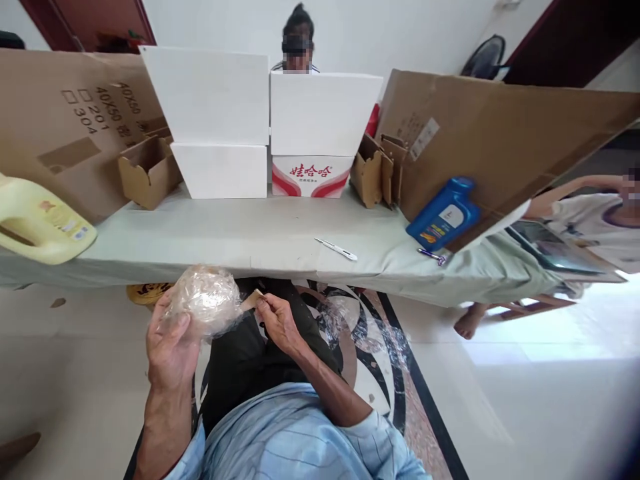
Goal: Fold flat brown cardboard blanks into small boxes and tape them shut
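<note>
My left hand (173,343) is wrapped round a bundle in shiny clear plastic wrap (207,300), held up over my lap in front of the table edge. What lies inside the wrap I cannot make out. On the bundle's right, my right hand (280,322) pinches a small tan strip, which looks like tape (251,301), between thumb and fingers. The strip's left end reaches the bundle. A white-handled craft knife (336,249) lies on the table beyond my hands.
The green cloth-covered table (240,230) holds a yellow jug (45,220), a blue bottle (444,213), a pen (431,255), white boxes (220,170) and small cardboard trays (150,170). Large cardboard sheets (500,147) stand at both sides. One person sits behind the boxes, another at the right.
</note>
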`<state>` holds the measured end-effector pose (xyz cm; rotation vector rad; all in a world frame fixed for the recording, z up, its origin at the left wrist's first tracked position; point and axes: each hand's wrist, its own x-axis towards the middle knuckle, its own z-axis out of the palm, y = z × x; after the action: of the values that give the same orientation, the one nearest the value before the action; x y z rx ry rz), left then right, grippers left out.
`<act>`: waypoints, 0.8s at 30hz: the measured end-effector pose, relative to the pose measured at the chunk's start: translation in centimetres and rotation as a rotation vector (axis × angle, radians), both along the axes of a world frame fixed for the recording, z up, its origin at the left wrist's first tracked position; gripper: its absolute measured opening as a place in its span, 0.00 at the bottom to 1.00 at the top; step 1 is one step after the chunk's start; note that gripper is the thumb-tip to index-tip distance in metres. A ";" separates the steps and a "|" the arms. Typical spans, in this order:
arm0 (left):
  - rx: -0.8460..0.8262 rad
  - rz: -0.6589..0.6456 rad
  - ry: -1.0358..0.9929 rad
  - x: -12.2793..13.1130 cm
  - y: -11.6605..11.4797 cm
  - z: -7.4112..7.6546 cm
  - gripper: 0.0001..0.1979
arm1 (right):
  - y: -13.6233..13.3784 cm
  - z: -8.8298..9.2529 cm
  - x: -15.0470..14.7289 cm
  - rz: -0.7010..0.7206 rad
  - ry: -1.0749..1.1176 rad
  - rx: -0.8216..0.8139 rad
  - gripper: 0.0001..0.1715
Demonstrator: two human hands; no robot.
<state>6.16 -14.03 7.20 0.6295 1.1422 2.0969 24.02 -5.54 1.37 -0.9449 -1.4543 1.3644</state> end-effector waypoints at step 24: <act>-0.107 -0.118 0.024 3.5 1.8 -0.9 0.37 | -1.5 6.6 4.6 -0.064 0.173 0.249 0.21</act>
<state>9.70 -12.20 6.29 0.6571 1.1924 1.9209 28.65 -6.99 7.95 -0.6909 -1.4106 1.1565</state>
